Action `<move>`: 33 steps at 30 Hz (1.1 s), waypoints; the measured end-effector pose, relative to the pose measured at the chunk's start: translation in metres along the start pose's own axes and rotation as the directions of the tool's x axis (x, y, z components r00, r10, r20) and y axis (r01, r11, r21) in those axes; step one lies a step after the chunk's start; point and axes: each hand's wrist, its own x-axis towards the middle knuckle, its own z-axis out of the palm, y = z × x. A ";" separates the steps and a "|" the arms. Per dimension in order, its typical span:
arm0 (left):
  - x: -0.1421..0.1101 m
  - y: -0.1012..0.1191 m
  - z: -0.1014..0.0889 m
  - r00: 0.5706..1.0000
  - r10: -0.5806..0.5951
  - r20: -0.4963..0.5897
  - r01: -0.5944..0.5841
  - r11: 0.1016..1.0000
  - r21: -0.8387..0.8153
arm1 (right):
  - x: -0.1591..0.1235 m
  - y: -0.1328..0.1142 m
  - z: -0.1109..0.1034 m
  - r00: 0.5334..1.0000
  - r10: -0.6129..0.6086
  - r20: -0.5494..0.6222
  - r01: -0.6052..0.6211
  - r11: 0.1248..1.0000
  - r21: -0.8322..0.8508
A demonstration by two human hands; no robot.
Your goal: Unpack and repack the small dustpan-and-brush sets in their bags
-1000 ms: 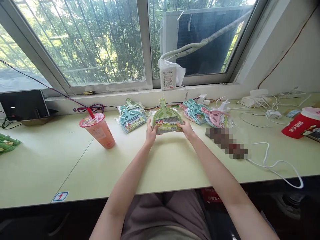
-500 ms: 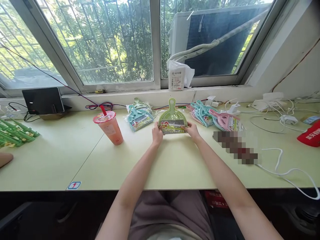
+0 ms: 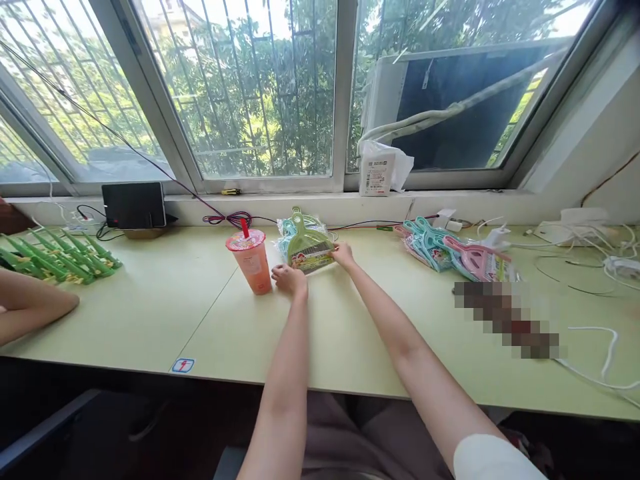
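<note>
A green mini dustpan and brush set in a clear wrapper lies on top of a small pile of similar sets, its handle toward the window. My right hand pinches its right edge. Just off the lower left corner is my left hand, fingers loosely bent and apart, holding nothing. Those fingers come close to a plastic cup of pink-orange drink with a red straw. Under the green set, a wrapped teal set shows only in part.
More wrapped dustpan sets, teal and pink, lie to the right. A pixelated object with a white cable is nearer me. At left are a tablet, green bamboo-like pieces and another person's arm.
The green dustpan set has moved left from mid-table onto the pile there. My left hand has come off its edge; my right still grips it. The view has turned left.
</note>
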 end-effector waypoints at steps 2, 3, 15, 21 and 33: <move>0.008 -0.003 0.006 0.996 -0.058 -0.061 0.055 0.997 -0.048 | 0.006 -0.010 0.017 0.999 -0.030 -0.028 0.025 0.990 -0.139; 0.011 -0.003 0.009 0.994 -0.064 -0.086 0.057 0.995 -0.082 | 0.007 -0.012 0.023 0.998 -0.051 -0.042 0.040 0.973 -0.225; 0.012 0.005 0.023 0.959 0.047 -0.279 -0.135 0.943 -0.304 | 0.008 0.002 0.043 0.998 -0.063 -0.003 0.058 0.942 -0.331; -0.023 0.024 0.023 0.709 0.627 -0.322 -0.704 0.658 -0.267 | 0.000 0.002 0.035 0.997 -0.082 0.005 0.080 0.953 -0.294; -0.020 0.026 0.026 0.638 0.711 -0.296 -0.768 0.556 -0.318 | -0.022 0.017 -0.019 0.951 -0.246 -0.189 0.158 0.908 -0.388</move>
